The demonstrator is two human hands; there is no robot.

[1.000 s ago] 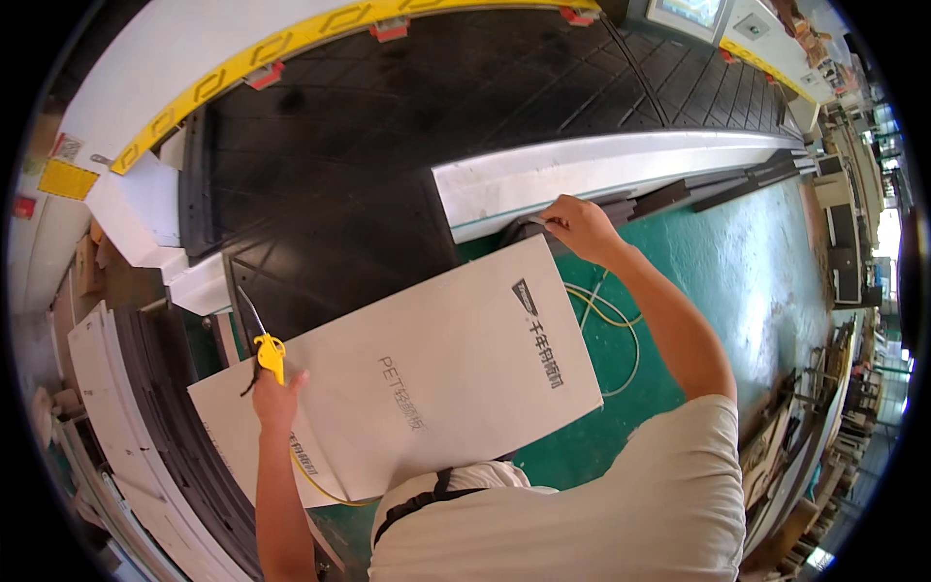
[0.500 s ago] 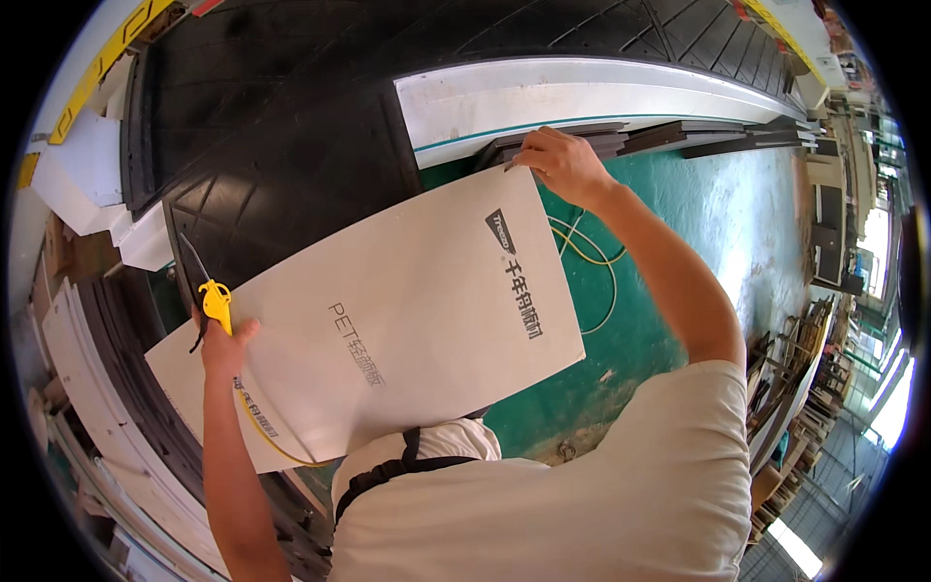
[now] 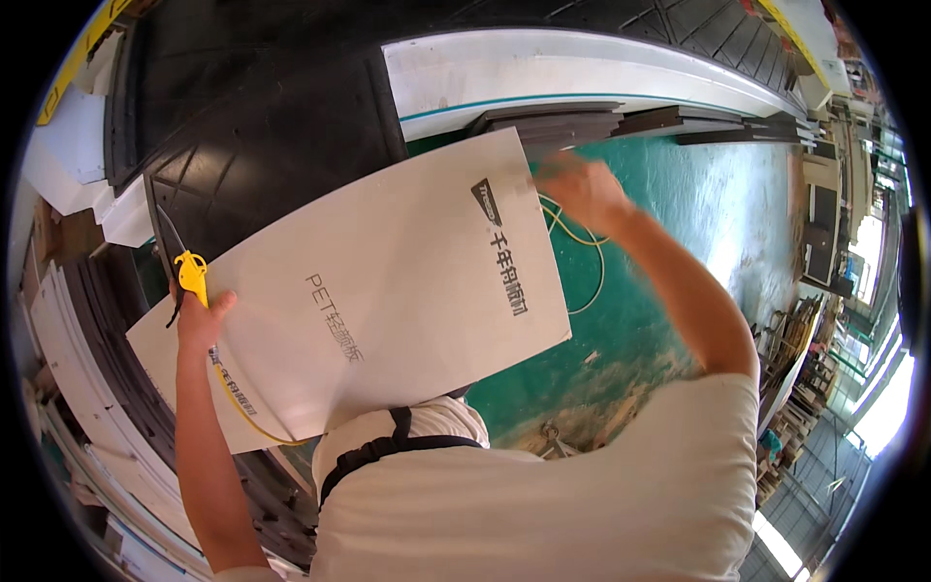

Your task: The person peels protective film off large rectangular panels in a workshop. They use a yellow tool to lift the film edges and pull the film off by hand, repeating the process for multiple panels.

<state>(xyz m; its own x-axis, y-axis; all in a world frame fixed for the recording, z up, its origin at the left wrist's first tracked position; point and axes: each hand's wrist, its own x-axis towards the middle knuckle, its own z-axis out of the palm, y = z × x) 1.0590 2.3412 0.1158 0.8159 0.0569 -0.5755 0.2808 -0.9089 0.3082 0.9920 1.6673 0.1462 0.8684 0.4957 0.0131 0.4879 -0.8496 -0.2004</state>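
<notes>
The left hand (image 3: 199, 315) is closed around a yellow-handled knife (image 3: 189, 272), blade pointing up toward twelve o'clock, and the same hand pinches the left edge of a large pale sheet (image 3: 378, 291). The right hand (image 3: 580, 189) grips the sheet's far upper corner at about one o'clock; it is blurred, so I cannot tell exactly how the fingers sit, but they are clamped on the edge. The two hands are well apart, with the whole sheet stretched between them and held tilted in front of the person's chest, off any surface. It bears dark lettering and a small dark mark near the right hand. A thin yellow cord (image 3: 242, 412) runs along its lower left edge. Beyond the sheet, at eleven o'clock, lies a black ribbed mat (image 3: 262, 145); at twelve o'clock a long white panel (image 3: 543, 68) rests above dark strips (image 3: 621, 121). A green floor (image 3: 679, 204) spreads out at three o'clock. The step in hand looks like carrying or turning the sheet; the next move would call for keeping both edges firmly held and the blade clear of it.
</notes>
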